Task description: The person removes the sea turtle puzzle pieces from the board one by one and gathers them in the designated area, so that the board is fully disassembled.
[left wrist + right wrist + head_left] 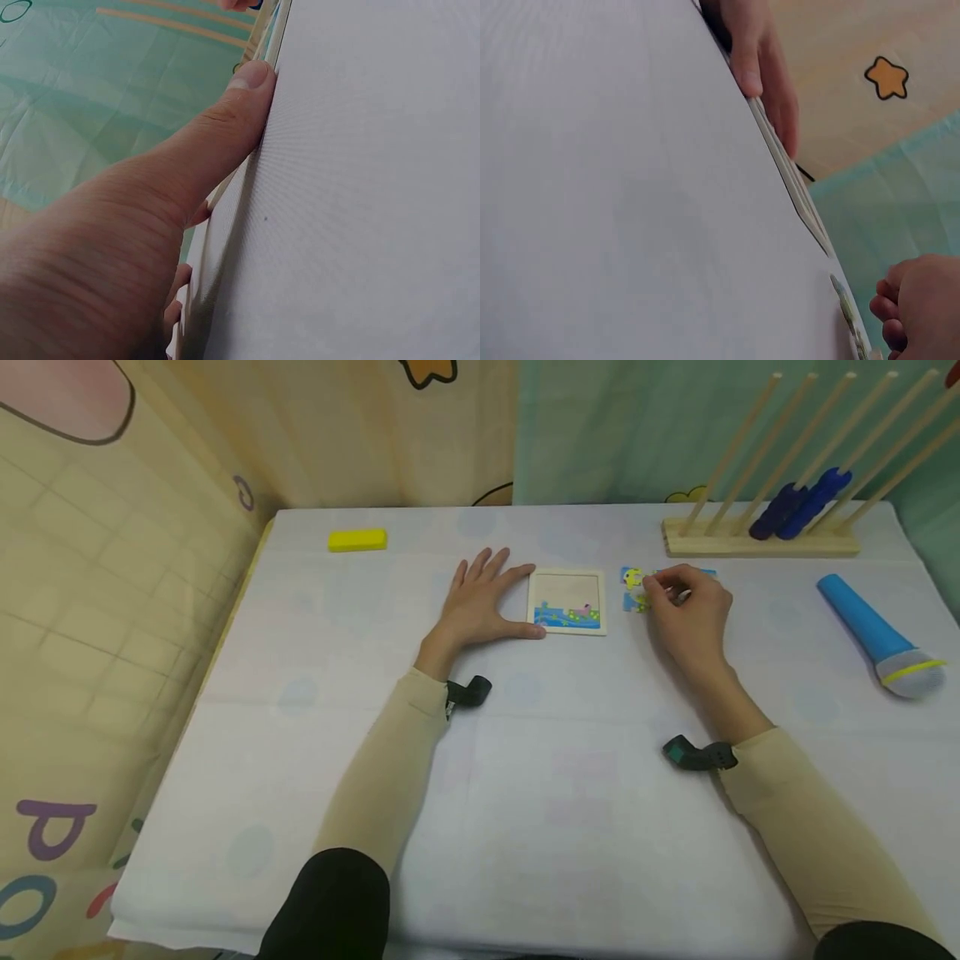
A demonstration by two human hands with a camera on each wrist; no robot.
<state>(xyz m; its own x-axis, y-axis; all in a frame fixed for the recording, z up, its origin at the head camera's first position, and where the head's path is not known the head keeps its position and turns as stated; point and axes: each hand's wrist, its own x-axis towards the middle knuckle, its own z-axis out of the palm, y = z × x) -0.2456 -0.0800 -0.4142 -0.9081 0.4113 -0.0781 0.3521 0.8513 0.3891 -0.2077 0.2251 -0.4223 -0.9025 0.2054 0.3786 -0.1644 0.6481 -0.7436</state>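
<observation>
Toward the bench's (525, 827) far side, the frame (567, 589), squarish with no clear long axis, is touched at its seven and eleven o'clock corners by the left hand (477, 602), fingers spread. It is found at nine o'clock from the right hand (692, 612), beyond nearer pieces (632, 578). The right fingers are bent together; whether a piece is pinched cannot be told.

White counter (615, 165) across the left; left hand (763, 71) touching a pale frame (792, 184), top centre; right hand (930, 307), fingers curled, lower right
</observation>
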